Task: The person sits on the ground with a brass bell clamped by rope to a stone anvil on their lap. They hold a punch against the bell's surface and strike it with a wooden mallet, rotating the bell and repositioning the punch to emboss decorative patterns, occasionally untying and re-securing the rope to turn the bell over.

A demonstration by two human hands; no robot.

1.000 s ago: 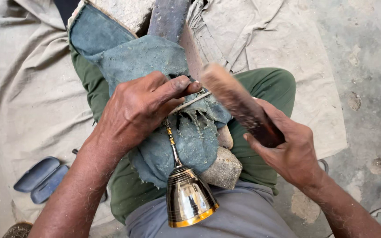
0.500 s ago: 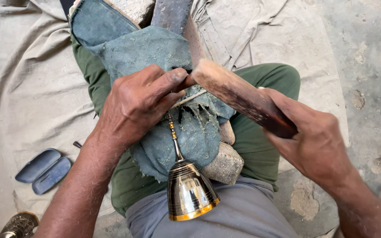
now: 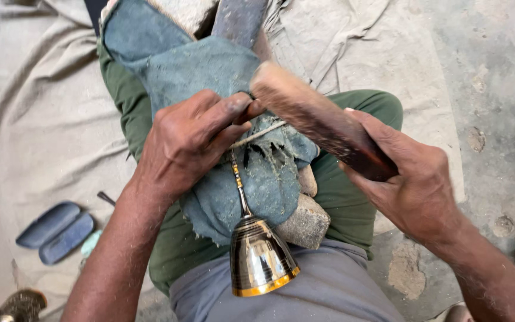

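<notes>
the brass bell [image 3: 261, 262] hangs just below the left hand [image 3: 189, 140], which pinches its thin stem against the blue rag [image 3: 222, 77]. right hand [image 3: 415, 188] is clamped on a wooden mallet [image 3: 317, 119] — best short, square taps, the stem kept pinned.

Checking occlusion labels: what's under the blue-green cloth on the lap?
Under the blue-green cloth a grey stone block sticks out beside the brass bell. The left hand and wooden tool cover its middle; the rest underneath is hidden.
</notes>
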